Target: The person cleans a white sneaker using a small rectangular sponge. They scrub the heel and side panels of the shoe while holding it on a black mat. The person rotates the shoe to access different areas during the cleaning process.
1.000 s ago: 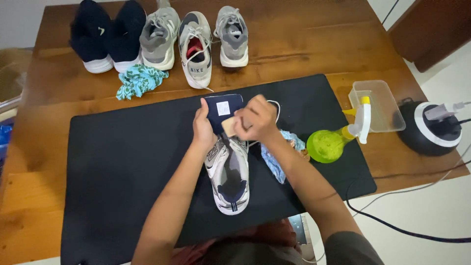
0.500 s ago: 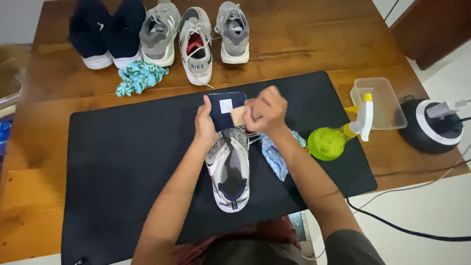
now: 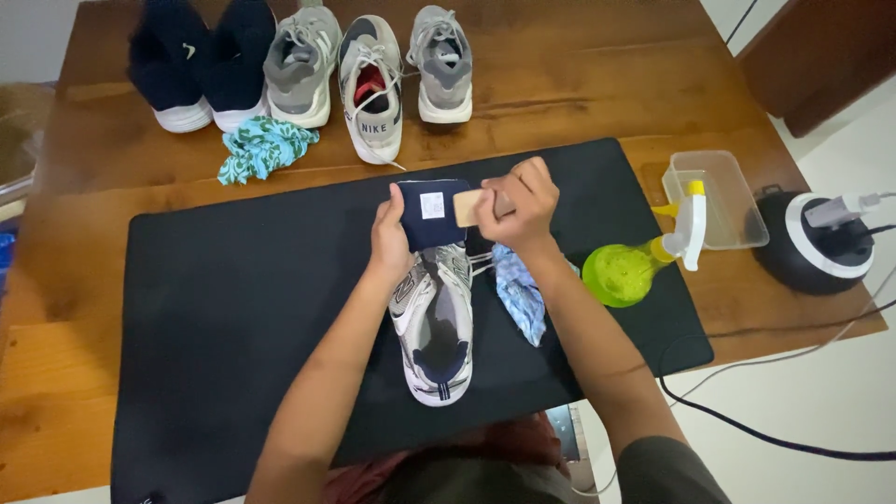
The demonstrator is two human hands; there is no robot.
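Left hand (image 3: 390, 245) pinches the grey sneaker's (image 3: 434, 322) navy tongue (image 3: 429, 213) upright, pulled back to expose its inner face, while right hand (image 3: 519, 203) fist-grips a wooden brush (image 3: 469, 206) against it.

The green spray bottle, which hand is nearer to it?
Right. The right hand holds a wooden brush just left of the green spray bottle; the left hand grips the shoe's tongue, farther away.

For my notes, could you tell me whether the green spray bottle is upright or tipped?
Tipped: the green spray bottle lies on its side on the mat.
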